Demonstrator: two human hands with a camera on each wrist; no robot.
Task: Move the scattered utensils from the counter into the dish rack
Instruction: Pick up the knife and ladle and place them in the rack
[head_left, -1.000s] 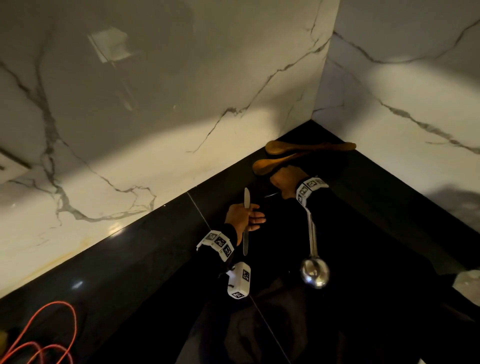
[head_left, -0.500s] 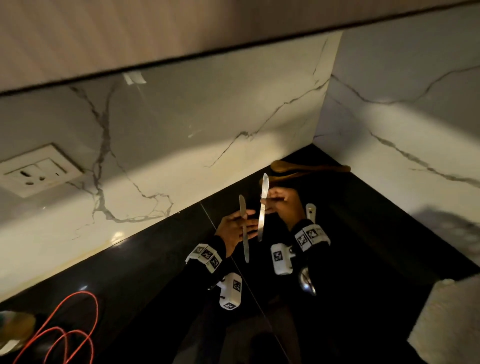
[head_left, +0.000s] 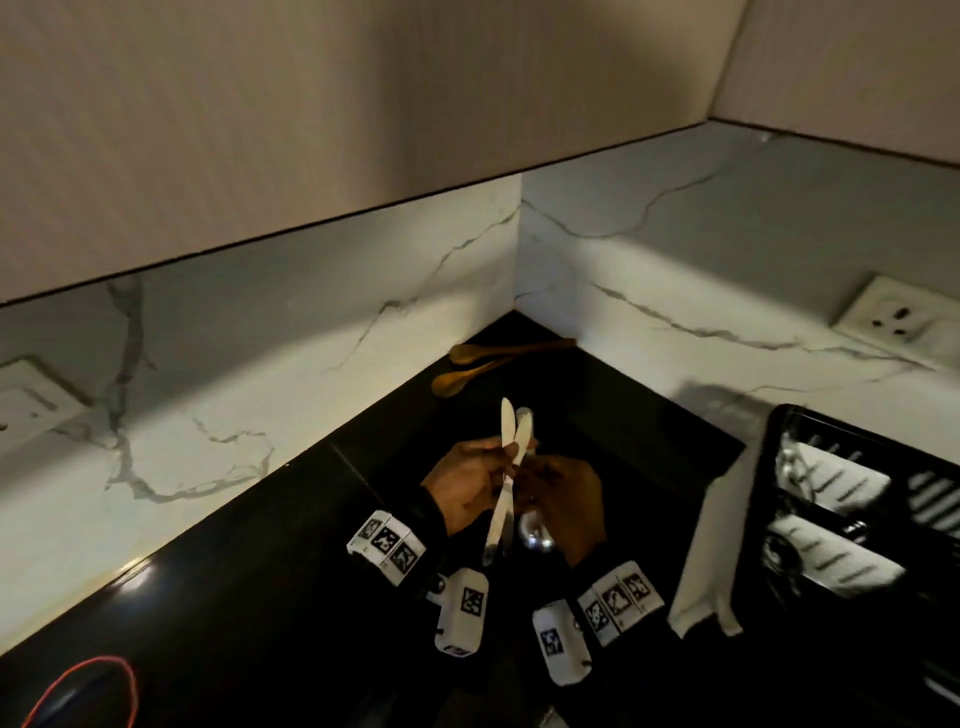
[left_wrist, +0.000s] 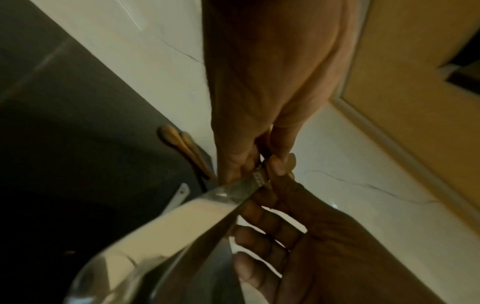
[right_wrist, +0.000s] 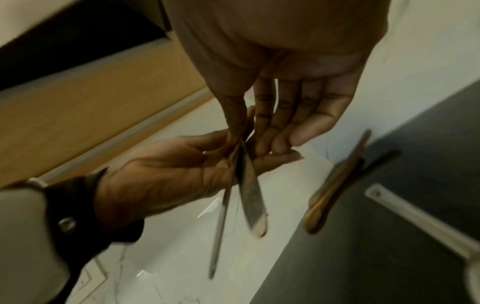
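Observation:
Two steel table knives (head_left: 503, 512) cross like an X above the black counter (head_left: 270, 597). My left hand (head_left: 506, 454) pinches them at the crossing, thumb on top. My right hand (head_left: 531, 470) meets it there; the right wrist view shows its thumb and forefinger (right_wrist: 235, 123) pinching a knife (right_wrist: 252, 197) while the other fingers stay straight. A steel ladle (head_left: 535, 535) lies on the counter under the hands. Two wooden spoons (head_left: 498, 352) lie in the corner beyond. The black dish rack (head_left: 766, 519) stands at the right.
A white cloth (head_left: 711, 551) lies beside the rack's left side. Marble backsplash walls close the corner, with a socket (head_left: 893, 317) on the right wall and another (head_left: 31, 400) on the left. A red cable (head_left: 83, 686) loops at the near left.
The right hand has brought its knife across to the left hand's knife, so the two now cross. My head has lifted and turned right, bringing the dish rack into view.

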